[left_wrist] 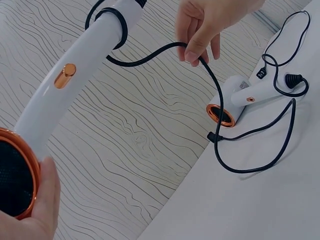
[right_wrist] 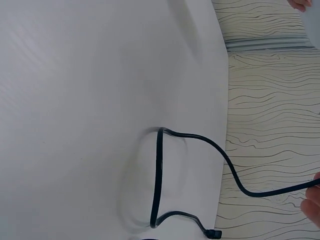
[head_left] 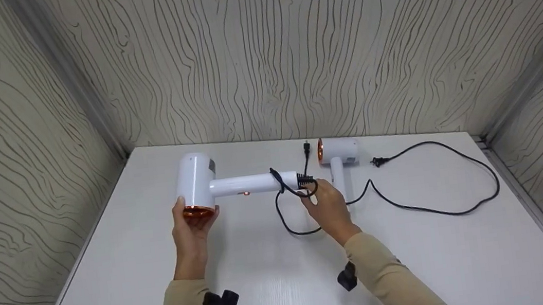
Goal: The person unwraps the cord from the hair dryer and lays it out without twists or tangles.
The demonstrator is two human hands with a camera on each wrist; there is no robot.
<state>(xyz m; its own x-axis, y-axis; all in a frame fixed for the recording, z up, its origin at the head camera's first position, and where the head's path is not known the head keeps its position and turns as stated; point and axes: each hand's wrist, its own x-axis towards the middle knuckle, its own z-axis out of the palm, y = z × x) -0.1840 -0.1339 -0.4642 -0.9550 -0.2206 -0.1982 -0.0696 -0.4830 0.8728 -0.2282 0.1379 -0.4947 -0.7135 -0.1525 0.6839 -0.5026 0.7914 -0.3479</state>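
Observation:
A white hair dryer (head_left: 195, 175) with a copper-coloured rim is held up over the table, its handle pointing right. My left hand (head_left: 192, 240) grips its barrel from below, near the rim. The dryer's black cord (left_wrist: 145, 60) loops round the handle's end. Between thumb and fingers, my right hand (head_left: 331, 208) pinches this cord, as the left wrist view shows. From there the cord (right_wrist: 158, 175) hangs in a loop over the table, ending in a plug (head_left: 307, 149). Only fingertips (right_wrist: 313, 207) of the right hand show in the right wrist view.
A second white hair dryer (head_left: 343, 150) lies behind my right hand at the table's back. Its black cord (head_left: 458, 213) curves across the right side to a plug (head_left: 379, 161). Wood-patterned panels (head_left: 260, 60) stand round the white table (head_left: 113, 296).

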